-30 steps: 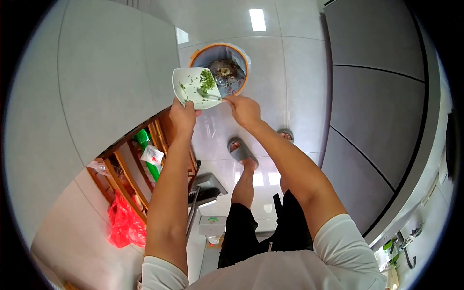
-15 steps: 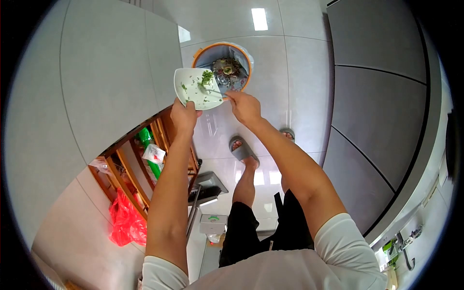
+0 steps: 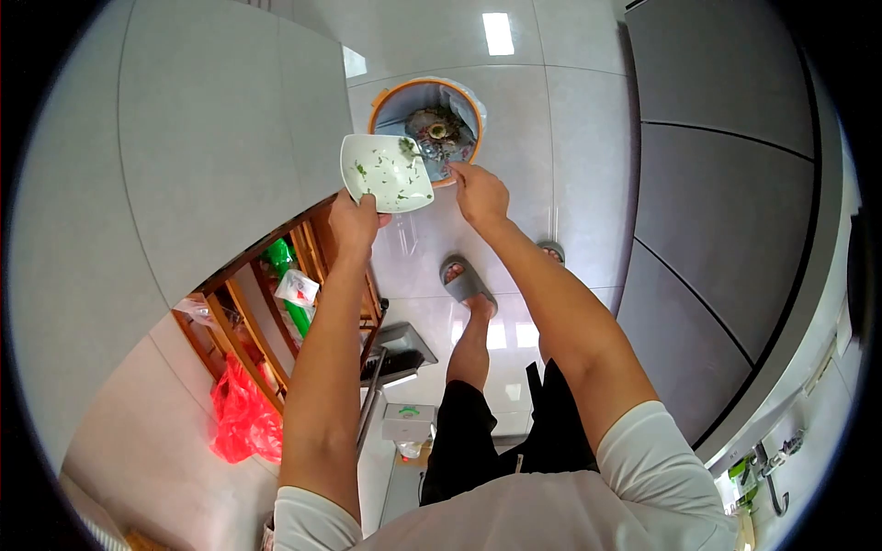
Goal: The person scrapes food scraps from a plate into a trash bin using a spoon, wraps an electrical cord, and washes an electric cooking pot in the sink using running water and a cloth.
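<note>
My left hand (image 3: 356, 223) grips the near edge of a white square bowl (image 3: 378, 184), thumb over the rim. The bowl is tilted, its inside dotted with chopped green bits. In my right hand (image 3: 481, 195) is the handle of a thin metal spoon (image 3: 430, 157); its far end is at the bowl's far right rim. A small clump of chopped greens (image 3: 407, 147) sits by that end. Directly beyond and partly beneath the bowl stands a trash bin (image 3: 375, 115) with an orange rim and a liner, holding food scraps (image 3: 439, 130).
At left is a light grey surface (image 3: 211, 138), with a wooden rack (image 3: 241, 321) below it and a red plastic bag (image 3: 244, 413). A dustpan (image 3: 409, 344) and brush lie on the tiled floor. Dark grey cabinet fronts (image 3: 726, 202) line the right.
The clump of greens has gone from the bowl's inside to its far right rim and looks smaller. My right hand has moved slightly right and outward with the spoon; the bowl has shifted slightly right.
</note>
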A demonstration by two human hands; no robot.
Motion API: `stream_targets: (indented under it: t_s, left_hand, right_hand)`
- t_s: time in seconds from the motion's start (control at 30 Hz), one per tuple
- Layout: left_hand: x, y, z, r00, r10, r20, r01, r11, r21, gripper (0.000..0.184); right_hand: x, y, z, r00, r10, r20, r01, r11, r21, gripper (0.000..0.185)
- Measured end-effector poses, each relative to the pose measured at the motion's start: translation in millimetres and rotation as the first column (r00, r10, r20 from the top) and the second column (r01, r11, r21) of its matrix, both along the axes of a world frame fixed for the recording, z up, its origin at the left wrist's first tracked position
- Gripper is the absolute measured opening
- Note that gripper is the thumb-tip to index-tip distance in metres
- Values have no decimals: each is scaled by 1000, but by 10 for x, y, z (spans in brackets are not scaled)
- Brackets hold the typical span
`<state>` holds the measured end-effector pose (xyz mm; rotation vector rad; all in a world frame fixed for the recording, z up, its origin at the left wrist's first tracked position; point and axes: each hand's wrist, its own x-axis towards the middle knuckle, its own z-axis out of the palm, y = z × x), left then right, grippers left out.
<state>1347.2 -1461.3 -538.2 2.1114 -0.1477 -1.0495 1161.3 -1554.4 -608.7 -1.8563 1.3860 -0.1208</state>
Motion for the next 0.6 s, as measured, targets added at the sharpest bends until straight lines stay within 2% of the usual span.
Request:
stream_targets:
  t_s: [0.03, 0.13, 0.23, 0.33, 0.37, 0.47, 0.5, 0.6]
  left_hand:
    - [4, 4, 0, 1000, -3, 0, 3, 1000, 8, 38]
    - [-8, -15, 45, 1000, -10, 5, 10, 1000, 27, 38]
    - [-37, -9, 49, 1000, -8, 9, 8, 1000, 16, 38]
    - [-16, 49, 34, 1000, -2, -5, 2, 1000, -4, 38]
    - [2, 58, 27, 1000, -4, 2, 4, 1000, -2, 37]
    - [60, 108, -20, 1000, -17, 23, 17, 1000, 8, 37]
    - [71, 117, -24, 999, -23, 30, 23, 1000, 12, 36]
    - [63, 122, -21, 1000, 22, 15, -22, 1000, -3, 36]
  right_hand:
    - [-9, -16, 43, 999, -45, -17, 45, 999, 12, 24]
    - [37, 120, 7, 989, 15, 150, -9, 999, -40, 24]
    - [210, 278, 116, 931, 144, 334, -162, 986, 27, 22]
    - [265, 238, 205, 980, 168, 108, -179, 979, 102, 23]
    - [247, 178, 221, 982, 186, -19, -181, 970, 160, 25]
    - [116, 143, 84, 996, -50, -71, 51, 999, 5, 24]
    - [86, 109, 101, 995, -52, -88, 54, 998, 17, 24]
    - [9, 121, 176, 1000, -10, 6, 10, 1000, -5, 24]
